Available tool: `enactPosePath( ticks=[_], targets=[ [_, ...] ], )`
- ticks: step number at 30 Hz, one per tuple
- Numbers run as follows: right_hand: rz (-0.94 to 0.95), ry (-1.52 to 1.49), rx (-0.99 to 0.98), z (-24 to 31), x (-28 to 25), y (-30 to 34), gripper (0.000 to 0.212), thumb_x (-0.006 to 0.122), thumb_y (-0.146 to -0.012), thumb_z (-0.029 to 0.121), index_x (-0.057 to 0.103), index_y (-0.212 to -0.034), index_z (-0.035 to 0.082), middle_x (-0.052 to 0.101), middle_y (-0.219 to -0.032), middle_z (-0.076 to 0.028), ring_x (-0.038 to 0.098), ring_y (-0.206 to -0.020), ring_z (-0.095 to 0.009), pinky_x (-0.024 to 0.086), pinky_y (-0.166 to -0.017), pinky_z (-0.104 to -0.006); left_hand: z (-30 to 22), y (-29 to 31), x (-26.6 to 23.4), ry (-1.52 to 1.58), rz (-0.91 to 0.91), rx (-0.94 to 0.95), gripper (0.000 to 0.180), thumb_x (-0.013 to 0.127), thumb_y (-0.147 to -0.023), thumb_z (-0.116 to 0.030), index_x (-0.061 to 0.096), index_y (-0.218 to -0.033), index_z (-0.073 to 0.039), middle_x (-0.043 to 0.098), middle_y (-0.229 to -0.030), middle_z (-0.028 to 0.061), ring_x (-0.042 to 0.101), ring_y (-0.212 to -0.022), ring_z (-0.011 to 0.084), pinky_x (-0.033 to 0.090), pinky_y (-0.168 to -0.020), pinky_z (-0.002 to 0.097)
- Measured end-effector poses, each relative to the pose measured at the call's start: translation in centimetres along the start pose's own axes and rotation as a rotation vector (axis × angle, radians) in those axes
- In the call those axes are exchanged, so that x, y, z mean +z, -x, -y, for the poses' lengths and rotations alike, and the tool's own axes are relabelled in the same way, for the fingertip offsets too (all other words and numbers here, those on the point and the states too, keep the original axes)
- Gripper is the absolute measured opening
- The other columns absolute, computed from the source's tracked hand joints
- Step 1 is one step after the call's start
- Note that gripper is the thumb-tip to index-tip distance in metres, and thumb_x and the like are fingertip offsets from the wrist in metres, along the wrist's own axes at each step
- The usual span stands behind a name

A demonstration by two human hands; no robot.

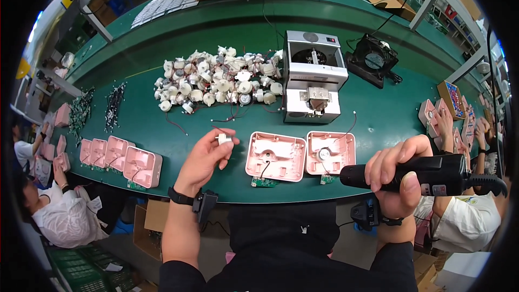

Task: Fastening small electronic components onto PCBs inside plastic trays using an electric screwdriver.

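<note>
My left hand (201, 158) is closed around a small white motor (223, 139), pinched between thumb and fingers above the green table. Held in my right hand (399, 166) is a black electric screwdriver (439, 175), lying sideways with its cord at the right end. Between my hands lie two pink plastic housings, open side up. The left housing (289, 144) shows a dark wire inside and a green circuit board (264, 182) at its near edge. A round motor (324, 154) sits inside the right housing (347, 153), where a thin wire reaches past the rim.
A heap of white motors (221, 82) with wires lies ahead, beside a grey-and-white screw feeder (314, 75). A black fan (373, 58) stands further right. Several pink housings (141, 166) line the left, near small green boards (81, 109). Other people work at both sides.
</note>
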State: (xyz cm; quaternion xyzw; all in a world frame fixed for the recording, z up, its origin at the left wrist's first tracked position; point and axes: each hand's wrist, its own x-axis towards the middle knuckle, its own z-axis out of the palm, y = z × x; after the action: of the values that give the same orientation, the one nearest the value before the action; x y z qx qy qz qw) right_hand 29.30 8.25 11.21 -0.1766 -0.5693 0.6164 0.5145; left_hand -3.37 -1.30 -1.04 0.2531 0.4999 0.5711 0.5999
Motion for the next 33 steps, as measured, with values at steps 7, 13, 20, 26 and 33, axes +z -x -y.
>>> enactPosePath(
  ticks=[7, 13, 20, 26, 33],
  targets=[
    [-0.013, 0.011, 0.021, 0.0, 0.0, 0.4, 0.046, 0.073, -0.085, 0.034, 0.039, -0.102, 0.008, 0.051, -0.069, -0.005, 0.051, -0.055, -0.016, 0.046, -0.054, -0.0309, 0.2, 2.7, -0.9, -0.469, -0.002, 0.053, 0.036, 0.065, -0.094, -0.01, 0.052, -0.127, -0.004, 0.066, -0.103, 0.0069, 0.06, -0.089, 0.0078, 0.049, -0.074, 0.0219],
    [-0.013, 0.01, 0.039, -0.1, -0.2, 0.5, 0.047, 0.073, -0.085, 0.035, 0.039, -0.102, 0.008, 0.051, -0.069, -0.004, 0.051, -0.055, -0.016, 0.046, -0.053, -0.0309, -0.2, 3.3, -0.8, -0.263, -0.081, 0.085, 0.029, 0.06, -0.096, -0.007, 0.052, -0.123, -0.003, 0.066, -0.111, 0.0115, 0.064, -0.102, 0.0167, 0.051, -0.085, 0.0264],
    [-0.015, 0.01, 0.048, 0.1, -0.2, 0.5, 0.046, 0.074, -0.084, 0.034, 0.04, -0.101, 0.008, 0.051, -0.068, -0.004, 0.051, -0.055, -0.016, 0.047, -0.053, -0.0308, -1.1, 3.4, 0.2, -0.174, 0.045, -0.013, 0.022, 0.055, -0.098, -0.007, 0.052, -0.119, -0.002, 0.064, -0.117, 0.0158, 0.063, -0.108, 0.0224, 0.051, -0.089, 0.0313],
    [-0.025, 0.007, 0.054, 0.0, -0.4, 0.6, 0.046, 0.074, -0.084, 0.033, 0.04, -0.101, 0.008, 0.051, -0.068, -0.004, 0.051, -0.055, -0.016, 0.047, -0.053, -0.0308, -0.5, 2.5, 2.8, -0.341, 0.12, 0.142, 0.03, 0.062, -0.094, -0.01, 0.057, -0.123, -0.002, 0.064, -0.118, 0.0148, 0.061, -0.113, 0.0236, 0.049, -0.093, 0.0358],
    [-0.032, 0.004, 0.079, 0.3, -0.2, 0.9, 0.046, 0.074, -0.083, 0.032, 0.04, -0.101, 0.007, 0.051, -0.069, -0.005, 0.051, -0.055, -0.016, 0.047, -0.054, -0.0309, -1.0, 1.0, 5.6, -0.993, 0.207, 0.353, 0.025, 0.077, -0.079, -0.013, 0.071, -0.102, -0.004, 0.066, -0.12, 0.0081, 0.058, -0.119, 0.0272, 0.046, -0.097, 0.0373]
  ],
)
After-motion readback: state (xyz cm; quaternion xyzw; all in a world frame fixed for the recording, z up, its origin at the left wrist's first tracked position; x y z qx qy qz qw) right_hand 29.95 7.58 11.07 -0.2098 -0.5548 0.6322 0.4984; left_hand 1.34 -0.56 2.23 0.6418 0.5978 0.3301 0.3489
